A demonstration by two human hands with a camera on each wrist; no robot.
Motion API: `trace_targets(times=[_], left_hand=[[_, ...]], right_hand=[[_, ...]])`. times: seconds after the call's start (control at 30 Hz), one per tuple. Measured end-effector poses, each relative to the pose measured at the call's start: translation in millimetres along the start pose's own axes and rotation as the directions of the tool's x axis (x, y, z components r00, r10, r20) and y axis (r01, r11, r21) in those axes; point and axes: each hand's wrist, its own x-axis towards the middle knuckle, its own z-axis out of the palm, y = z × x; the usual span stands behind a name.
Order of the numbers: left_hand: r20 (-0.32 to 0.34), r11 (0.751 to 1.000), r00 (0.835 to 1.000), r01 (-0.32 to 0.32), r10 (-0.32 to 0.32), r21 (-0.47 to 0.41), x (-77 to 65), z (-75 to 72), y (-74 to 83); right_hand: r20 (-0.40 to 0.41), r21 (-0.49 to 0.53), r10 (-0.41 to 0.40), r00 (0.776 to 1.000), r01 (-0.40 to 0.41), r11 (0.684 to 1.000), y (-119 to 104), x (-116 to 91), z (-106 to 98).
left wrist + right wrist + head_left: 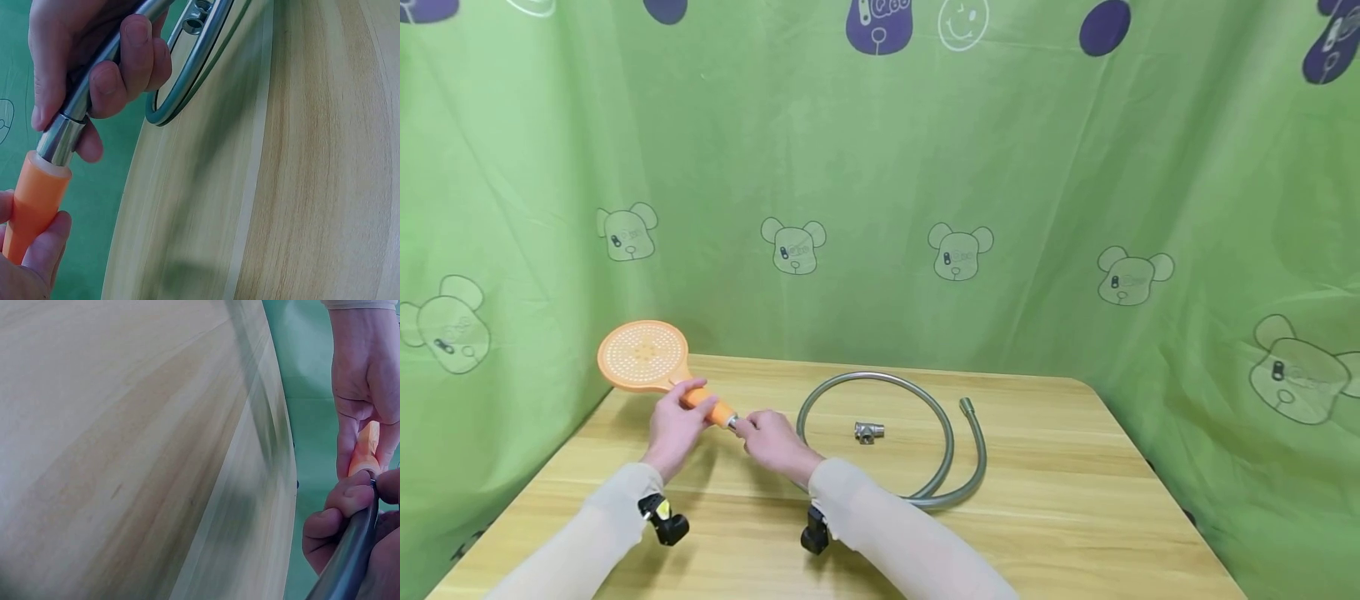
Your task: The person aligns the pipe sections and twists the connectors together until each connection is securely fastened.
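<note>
My left hand (676,427) holds an orange shower head (643,354) by its handle, the round perforated face turned upward above the far left of the table. At the handle's lower end, my right hand (777,442) grips the end of a grey shower hose (947,433). In the left wrist view the hose's metal nut (61,140) sits right at the pale rim of the orange handle (39,194), in line with it. Fingers of the right hand curl round the hose (347,562) just behind the nut.
The rest of the hose loops across the middle of the wooden table (1052,500), its free end fitting (966,406) pointing away. Inside the loop lies a small metal tee valve (868,432). A green patterned curtain (880,317) hangs behind and at both sides.
</note>
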Motion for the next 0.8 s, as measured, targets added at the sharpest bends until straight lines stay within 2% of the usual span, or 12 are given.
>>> trace_targets(times=[0.3, 0.47, 0.67, 0.8], left_hand=[[0.000, 1.000, 1.000, 0.000, 0.000, 0.016, -1.4, 0.1, 0.8], [0.002, 1.000, 1.000, -0.007, 0.007, 0.029, -2.4, 0.2, 1.2], [0.001, 0.999, 1.000, -0.007, 0.007, 0.033, -2.1, -0.1, 1.6], [0.010, 1.000, 1.000, -0.008, 0.008, 0.018, -1.7, 0.1, 1.4]], right_hand=[[-0.015, 0.016, 0.024, 1.000, -0.024, 1.000, 0.2, 1.1, 2.0], [0.005, 0.037, 0.013, 1.000, -0.013, 0.999, -0.3, 0.4, 0.4], [0.018, -0.004, -0.024, 1.000, 0.024, 1.000, 0.4, -0.8, -0.6], [0.019, 0.025, -0.026, 0.999, 0.026, 0.999, 0.3, -2.4, -0.8]])
